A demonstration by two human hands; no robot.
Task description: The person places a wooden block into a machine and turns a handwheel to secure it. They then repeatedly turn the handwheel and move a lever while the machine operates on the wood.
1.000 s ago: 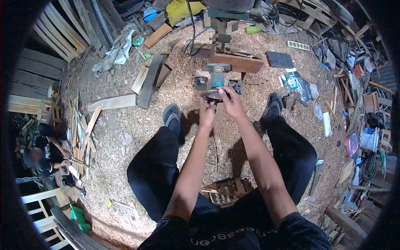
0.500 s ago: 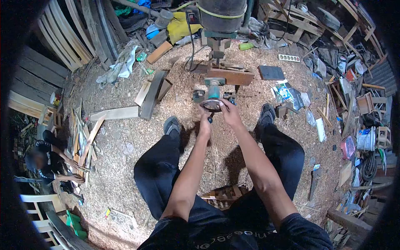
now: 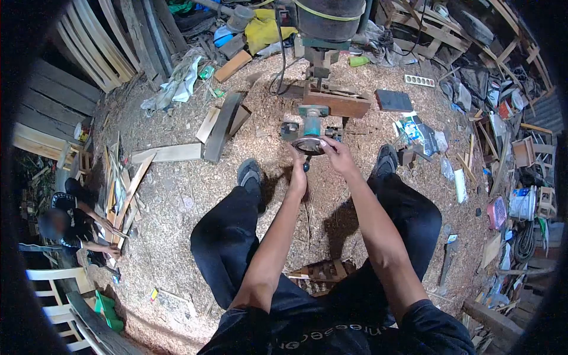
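A round, dark-rimmed handwheel (image 3: 309,151) faces me at the near end of a machine with a green cylindrical part (image 3: 312,125). My left hand (image 3: 299,171) is closed on the wheel's left side, beside a black knob (image 3: 306,167) that hangs below the rim. On the opposite side my right hand (image 3: 339,160) grips the rim, thumb on top. Behind the wheel, a reddish-brown wood piece (image 3: 343,106) lies crosswise on the machine, beneath its upright head (image 3: 318,71). Parts of my fingers are hidden behind the rim.
Wood shavings cover the floor around my feet. Boards (image 3: 222,130) lie left of the machine; a dark flat block (image 3: 393,100) and a white power strip (image 3: 419,80) are to its right. At far left another person (image 3: 71,222) handles wood strips. Scrap lines the right side.
The whole view has shifted slightly, so the machine appears farther right and a little higher. Both my hands stay on the handwheel, and its knob keeps about the same position.
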